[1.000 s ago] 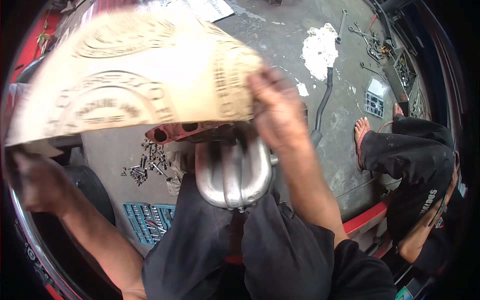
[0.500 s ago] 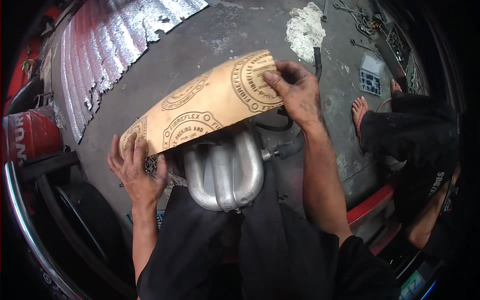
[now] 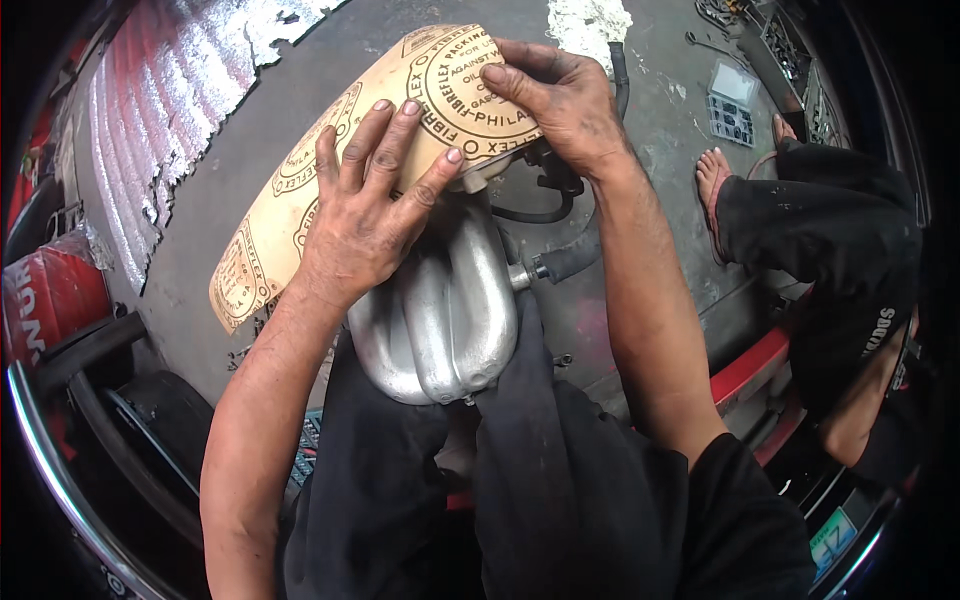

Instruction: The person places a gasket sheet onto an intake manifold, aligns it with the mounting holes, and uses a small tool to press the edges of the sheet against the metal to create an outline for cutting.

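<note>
A tan sheet of gasket paper (image 3: 285,180) with dark round prints lies slantwise over the far end of a silver metal intake manifold (image 3: 432,340). The manifold's curved pipes point back toward me, between my knees. My left hand (image 3: 360,220) rests on the sheet with its fingers spread, near the middle of its lower edge. At the sheet's upper right end, my right hand (image 3: 565,105) pinches the edge, thumb on top and fingers behind. The sheet hides the manifold's far face, and its left end sticks out past the metal.
A black hose (image 3: 570,258) joins the manifold's right side. On the right are another person's foot (image 3: 714,195), a compartment box of small parts (image 3: 731,120) and wrenches (image 3: 708,42). A crinkled silver sheet (image 3: 180,110) and a red container (image 3: 60,295) are at left.
My left hand has let go of the sheet's left end and moved right to lie flat on it. The sheet has tilted more steeply, its right end moving farther away with my right hand.
</note>
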Demonstrator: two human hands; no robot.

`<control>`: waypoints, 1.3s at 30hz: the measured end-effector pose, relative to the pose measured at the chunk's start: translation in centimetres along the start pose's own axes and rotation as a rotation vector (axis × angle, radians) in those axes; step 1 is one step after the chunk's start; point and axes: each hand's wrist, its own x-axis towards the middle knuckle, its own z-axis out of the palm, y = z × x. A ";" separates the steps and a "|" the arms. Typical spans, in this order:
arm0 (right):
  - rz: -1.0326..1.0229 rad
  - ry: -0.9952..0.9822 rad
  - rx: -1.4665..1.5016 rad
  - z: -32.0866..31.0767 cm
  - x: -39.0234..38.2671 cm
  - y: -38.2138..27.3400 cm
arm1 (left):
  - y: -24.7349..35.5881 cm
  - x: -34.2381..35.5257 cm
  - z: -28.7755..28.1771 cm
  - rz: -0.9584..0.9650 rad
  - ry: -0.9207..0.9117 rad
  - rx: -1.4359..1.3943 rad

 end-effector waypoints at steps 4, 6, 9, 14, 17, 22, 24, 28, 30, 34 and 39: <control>-0.015 0.005 0.023 -0.4 -0.2 0.4 | 1.0 0.2 0.4 -0.016 0.062 0.004; -0.048 0.038 -0.027 -0.6 -0.2 1.0 | 1.2 0.3 0.4 -0.013 0.071 0.013; -0.096 0.035 -0.031 -0.7 0.0 1.3 | 1.4 0.0 0.5 -0.014 0.089 0.021; -0.087 0.019 -0.025 -0.1 -0.3 0.8 | 1.2 -0.2 0.7 -0.022 0.129 0.028; -0.092 0.004 -0.043 -0.7 -0.5 1.0 | 1.5 -0.2 0.9 -0.028 0.146 0.024; 0.100 0.059 0.182 -0.4 -0.7 1.1 | 1.7 -0.1 0.7 -0.036 0.133 0.024; -0.253 0.177 -0.302 -0.6 -1.8 0.9 | 1.7 0.0 0.7 -0.036 0.135 0.040; -0.482 0.199 -0.438 -2.4 -5.1 2.9 | 1.7 -0.2 0.7 -0.045 0.135 0.058; -0.688 0.097 -0.513 -2.1 -5.7 3.5 | 1.6 -0.4 0.6 -0.060 0.115 0.065; -0.671 0.011 -0.582 -3.5 -5.1 1.9 | 1.7 0.1 0.6 -0.052 0.130 0.033; -0.725 -0.148 -0.807 -5.2 -3.2 -0.4 | 1.8 0.4 0.8 -0.046 0.186 -0.004</control>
